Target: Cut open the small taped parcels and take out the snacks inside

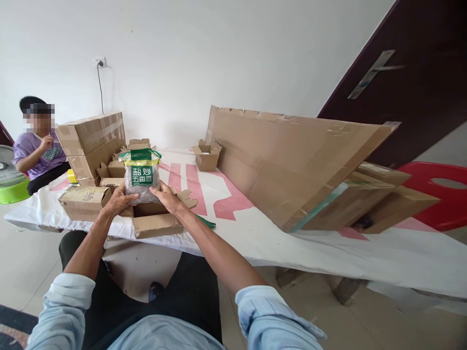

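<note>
A clear plastic food bag (141, 177) with a green and yellow label and white Chinese characters stands upright between my hands. My left hand (122, 198) grips its lower left side, thumb on the front. At the lower right side, my right hand (165, 195) holds it in the same way. Right below the bag lies an opened cardboard box (156, 226) with its flaps up, near the table's front edge. How much is inside that box I cannot tell.
Closed cartons (97, 141) are stacked at the left, with another carton (85, 201) before them. A small open box (207, 155) stands near the wall. A large cardboard sheet (284, 160) leans across the table's right. A person (42, 150) sits at the far left.
</note>
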`<state>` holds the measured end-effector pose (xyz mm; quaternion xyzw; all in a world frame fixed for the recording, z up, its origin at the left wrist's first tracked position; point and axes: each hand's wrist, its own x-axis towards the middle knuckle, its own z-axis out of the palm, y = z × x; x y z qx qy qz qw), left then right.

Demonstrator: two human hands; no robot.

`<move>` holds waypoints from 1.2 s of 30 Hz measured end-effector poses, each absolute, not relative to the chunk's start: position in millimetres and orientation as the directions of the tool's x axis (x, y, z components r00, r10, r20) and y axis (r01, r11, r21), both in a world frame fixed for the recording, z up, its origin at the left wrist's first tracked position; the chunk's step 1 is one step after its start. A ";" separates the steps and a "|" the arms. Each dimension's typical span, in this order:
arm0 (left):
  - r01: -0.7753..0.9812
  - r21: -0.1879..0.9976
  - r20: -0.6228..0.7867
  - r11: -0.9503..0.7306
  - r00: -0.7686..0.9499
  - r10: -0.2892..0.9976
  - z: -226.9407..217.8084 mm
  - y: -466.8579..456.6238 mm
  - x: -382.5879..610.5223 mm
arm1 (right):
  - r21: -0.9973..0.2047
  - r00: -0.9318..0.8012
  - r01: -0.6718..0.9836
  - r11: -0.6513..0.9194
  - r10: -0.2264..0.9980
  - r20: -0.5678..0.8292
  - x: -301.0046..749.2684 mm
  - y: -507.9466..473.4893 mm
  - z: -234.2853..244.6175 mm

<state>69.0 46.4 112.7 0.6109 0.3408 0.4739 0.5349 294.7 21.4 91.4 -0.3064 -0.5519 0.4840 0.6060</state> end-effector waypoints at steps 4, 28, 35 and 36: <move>-0.138 0.958 0.285 -0.253 0.319 0.904 109.7 42.0 72.3 | -0.904 -0.099 -0.190 0.384 0.908 0.406 297.6 13.4 92.4; 0.292 0.883 0.370 -0.367 0.048 0.928 125.7 24.1 60.3 | -0.680 0.498 -0.138 0.720 0.644 0.581 444.1 9.9 110.4; 0.176 0.983 -0.048 0.045 0.009 0.999 72.6 47.9 46.0 | -0.703 0.721 -0.221 0.676 0.599 0.348 479.9 56.0 37.9; 0.164 0.983 -0.087 0.087 -0.011 0.996 66.6 55.2 48.1 | -0.720 0.732 -0.245 0.649 0.611 0.302 476.8 61.2 25.2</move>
